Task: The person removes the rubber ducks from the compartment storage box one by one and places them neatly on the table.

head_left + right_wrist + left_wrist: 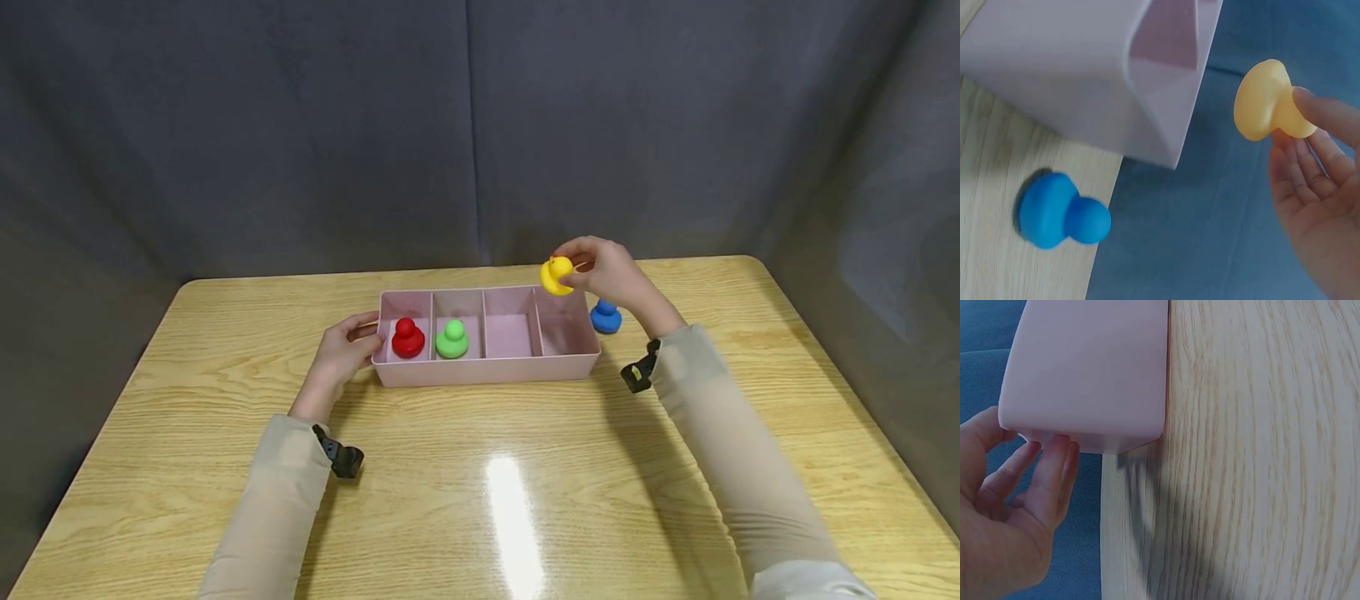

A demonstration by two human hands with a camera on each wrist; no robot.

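A pink tray (487, 372) with several compartments stands on the wooden table (510, 500). A red peg (407, 337) sits in its leftmost compartment and a green peg (452, 339) in the one beside it; the two right compartments hold nothing. My right hand (611, 271) pinches a yellow peg (557, 275) in the air above the tray's far right corner. In the right wrist view the yellow peg (1267, 100) is held by thumb and fingertips. A blue peg (605, 317) stands on the table just right of the tray. My left hand (347, 346) holds the tray's left end (1085, 375).
A dark grey curtain hangs behind and beside the table. The blue peg (1060, 219) stands near the tray's corner (1166, 150). Bare tabletop stretches in front of the tray, with a bright glare spot (513, 500).
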